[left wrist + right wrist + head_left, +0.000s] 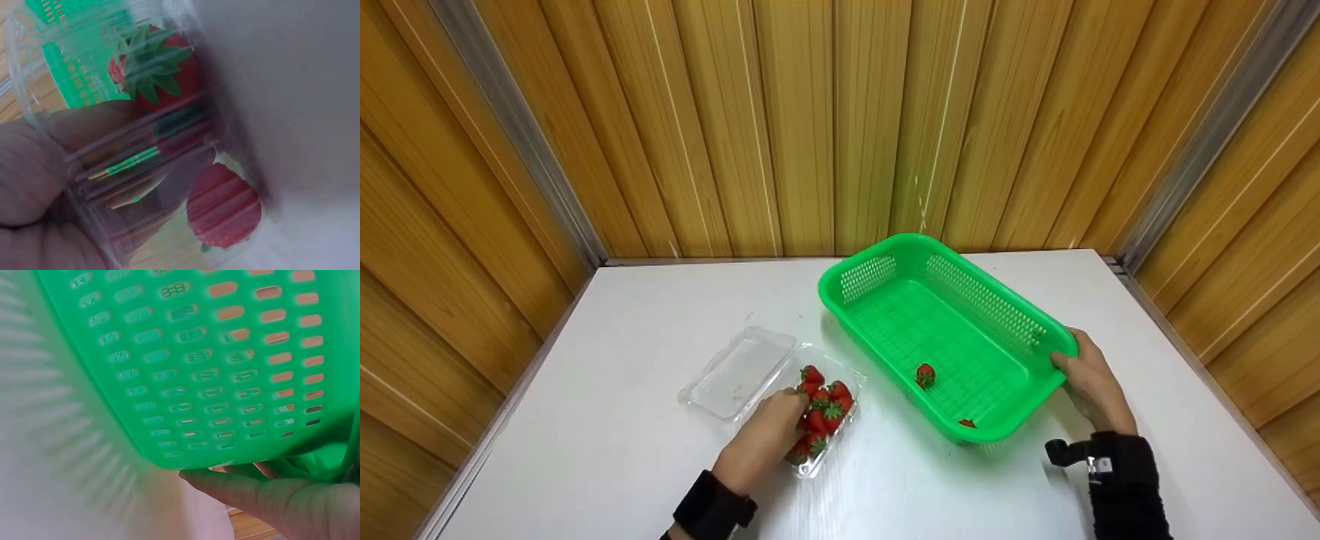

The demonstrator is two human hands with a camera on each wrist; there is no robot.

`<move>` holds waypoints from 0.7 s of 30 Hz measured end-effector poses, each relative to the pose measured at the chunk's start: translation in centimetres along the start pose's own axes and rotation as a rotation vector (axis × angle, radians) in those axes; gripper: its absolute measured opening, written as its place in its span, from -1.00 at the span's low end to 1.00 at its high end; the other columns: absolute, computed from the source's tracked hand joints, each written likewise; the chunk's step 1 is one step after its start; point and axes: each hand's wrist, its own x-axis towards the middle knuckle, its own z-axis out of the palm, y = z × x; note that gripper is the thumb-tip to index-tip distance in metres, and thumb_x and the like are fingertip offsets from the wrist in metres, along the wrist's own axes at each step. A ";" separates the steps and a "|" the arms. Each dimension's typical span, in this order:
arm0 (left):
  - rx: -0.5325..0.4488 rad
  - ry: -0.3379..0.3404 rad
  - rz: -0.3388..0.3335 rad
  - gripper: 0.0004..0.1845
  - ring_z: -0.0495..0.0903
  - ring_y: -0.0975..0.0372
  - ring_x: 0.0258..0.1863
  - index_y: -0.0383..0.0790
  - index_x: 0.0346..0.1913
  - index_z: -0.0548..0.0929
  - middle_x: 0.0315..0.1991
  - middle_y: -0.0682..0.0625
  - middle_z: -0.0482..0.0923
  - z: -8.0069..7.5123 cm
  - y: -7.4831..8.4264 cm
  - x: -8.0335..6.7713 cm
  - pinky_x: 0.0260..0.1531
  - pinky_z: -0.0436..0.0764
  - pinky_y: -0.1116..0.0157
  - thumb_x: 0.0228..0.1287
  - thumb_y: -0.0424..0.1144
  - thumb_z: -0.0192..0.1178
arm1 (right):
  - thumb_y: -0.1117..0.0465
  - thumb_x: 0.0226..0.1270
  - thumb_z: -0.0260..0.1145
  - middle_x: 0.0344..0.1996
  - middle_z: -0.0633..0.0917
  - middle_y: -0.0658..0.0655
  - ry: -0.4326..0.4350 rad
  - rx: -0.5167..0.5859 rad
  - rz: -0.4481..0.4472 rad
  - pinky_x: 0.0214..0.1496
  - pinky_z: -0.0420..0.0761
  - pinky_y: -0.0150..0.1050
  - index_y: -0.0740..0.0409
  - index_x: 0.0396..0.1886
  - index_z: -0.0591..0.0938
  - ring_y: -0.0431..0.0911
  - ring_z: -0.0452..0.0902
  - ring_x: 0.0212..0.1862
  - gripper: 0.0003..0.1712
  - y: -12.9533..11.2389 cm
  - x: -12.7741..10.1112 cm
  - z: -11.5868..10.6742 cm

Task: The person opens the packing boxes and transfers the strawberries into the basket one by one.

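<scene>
My left hand [771, 426] reaches into a clear plastic box [849, 420] of red strawberries [819, 420] with green leaves. Its fingertips are among the berries and partly hidden; whether they pinch one is unclear. Through the clear wall in the left wrist view, fingers [95, 124] lie close to a leafy strawberry [163, 73], and another strawberry [225, 208] sits lower right. My right hand [1096, 382] grips the near right end of a green plastic basket [945, 322], thumb over the rim. Inside the basket lie a strawberry [925, 375] and a partly hidden one [967, 423].
The clear lid [742, 372] lies opened out to the left of the box. Both stand on a white table [607, 390] with wood-patterned walls [802, 127] behind and at the sides. The basket reaches towards the back wall.
</scene>
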 end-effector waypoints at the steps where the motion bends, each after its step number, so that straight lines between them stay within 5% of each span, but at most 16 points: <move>1: 0.004 0.001 0.002 -0.85 0.54 0.16 -0.50 -0.28 -0.48 0.57 -0.55 -0.05 0.51 0.0 0.0 0.0 -0.57 0.45 0.30 -0.05 -0.57 0.27 | 0.40 0.35 -0.09 0.29 0.10 0.43 0.001 -0.003 -0.002 0.02 0.52 -0.33 0.38 0.43 -0.17 0.12 0.21 0.21 -0.27 0.0 0.0 0.0; 21: -0.045 0.033 -0.023 -0.81 0.51 0.17 -0.49 -0.30 -0.40 0.62 -0.50 -0.07 0.49 -0.6 0.2 -0.1 -0.55 0.44 0.31 -0.11 -0.59 0.31 | 0.39 0.38 -0.10 0.29 0.10 0.43 0.001 0.012 -0.002 0.02 0.53 -0.31 0.40 0.41 -0.14 0.09 0.24 0.18 -0.31 -0.1 0.0 0.0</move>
